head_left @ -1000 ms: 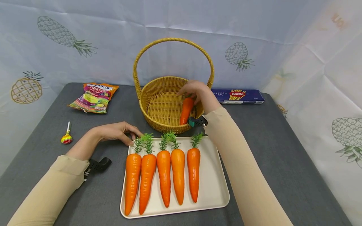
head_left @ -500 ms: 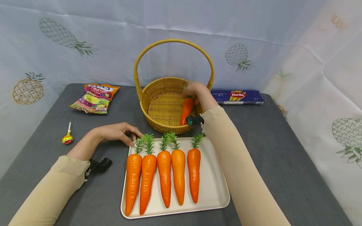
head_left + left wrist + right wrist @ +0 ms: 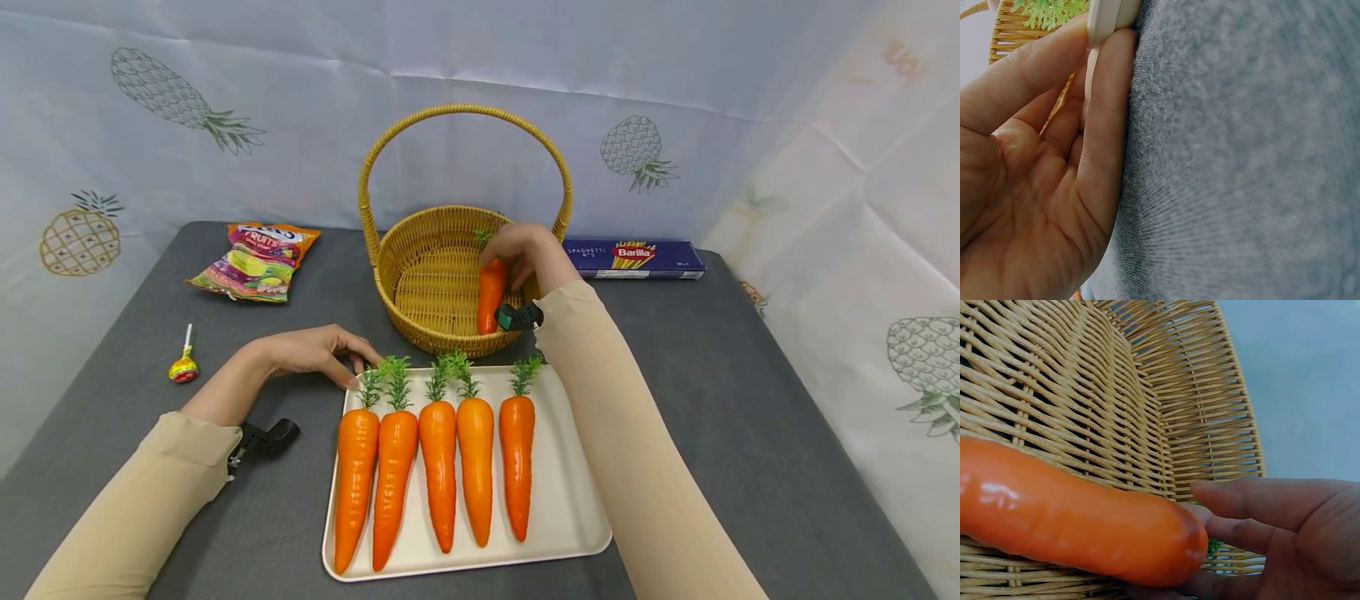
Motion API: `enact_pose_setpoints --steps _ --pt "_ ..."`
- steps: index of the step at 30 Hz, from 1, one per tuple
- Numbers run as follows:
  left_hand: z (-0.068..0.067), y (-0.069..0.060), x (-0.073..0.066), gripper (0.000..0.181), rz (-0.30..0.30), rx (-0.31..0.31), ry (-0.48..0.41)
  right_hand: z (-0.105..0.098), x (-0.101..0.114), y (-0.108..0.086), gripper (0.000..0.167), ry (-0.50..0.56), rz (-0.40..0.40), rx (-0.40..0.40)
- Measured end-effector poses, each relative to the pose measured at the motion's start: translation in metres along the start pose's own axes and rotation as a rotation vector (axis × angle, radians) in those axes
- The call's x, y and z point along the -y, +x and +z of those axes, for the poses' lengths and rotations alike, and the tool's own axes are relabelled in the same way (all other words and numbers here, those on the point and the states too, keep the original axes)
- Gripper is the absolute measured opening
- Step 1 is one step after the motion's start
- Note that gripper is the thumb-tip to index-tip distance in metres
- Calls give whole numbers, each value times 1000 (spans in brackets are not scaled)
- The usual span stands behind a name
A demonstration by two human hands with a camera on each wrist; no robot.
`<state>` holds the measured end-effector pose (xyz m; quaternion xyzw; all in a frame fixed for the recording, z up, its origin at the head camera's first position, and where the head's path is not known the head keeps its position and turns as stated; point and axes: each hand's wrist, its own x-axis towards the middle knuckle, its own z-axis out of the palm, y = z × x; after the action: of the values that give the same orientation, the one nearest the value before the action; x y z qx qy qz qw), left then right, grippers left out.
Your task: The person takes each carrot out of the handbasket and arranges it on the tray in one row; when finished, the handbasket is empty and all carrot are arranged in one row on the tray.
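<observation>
Inside the wicker basket (image 3: 420, 292) an orange carrot (image 3: 491, 296) with green leaves lies along the right side. My right hand (image 3: 521, 250) grips it loosely by the leafy end, with fingers on both sides. In the right wrist view one fingertip (image 3: 1204, 485) stands a little off the carrot (image 3: 1085, 519), and the other fingers are partly hidden behind it. My left hand (image 3: 311, 350) pinches the far left corner of the cream tray (image 3: 566, 500); the left wrist view has the tray rim (image 3: 1107, 22) between its fingers. Several carrots (image 3: 441, 467) lie side by side on the tray, leaves toward the basket.
A blue spaghetti box (image 3: 633, 258) lies right of the basket. At the back left is a candy bag (image 3: 255, 262), with a lollipop (image 3: 183, 367) nearer on the grey table (image 3: 750, 433). The basket's tall handle (image 3: 465, 110) arches above it. A patterned cloth (image 3: 300, 125) hangs behind.
In the basket the carrot has shifted slightly left and turned straighter, and its leaves now show past my right hand. My left hand stays at the tray corner.
</observation>
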<state>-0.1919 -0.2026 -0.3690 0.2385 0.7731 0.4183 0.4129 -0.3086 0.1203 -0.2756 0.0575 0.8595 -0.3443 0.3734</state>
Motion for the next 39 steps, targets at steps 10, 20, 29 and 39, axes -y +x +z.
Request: enact_pose_setpoints --steps 10,20,29,39 --pt "0 1 1 51 7 -3 -2 1 -4 5 47 18 -32 13" --pt "0 -1 0 51 7 -3 -5 2 -7 7 60 -144 -112 79" --pt "1 0 0 52 7 -2 -5 5 -10 10 54 -119 -134 99" --pt "1 0 0 52 9 -5 -2 4 -11 14 47 -53 -155 69"
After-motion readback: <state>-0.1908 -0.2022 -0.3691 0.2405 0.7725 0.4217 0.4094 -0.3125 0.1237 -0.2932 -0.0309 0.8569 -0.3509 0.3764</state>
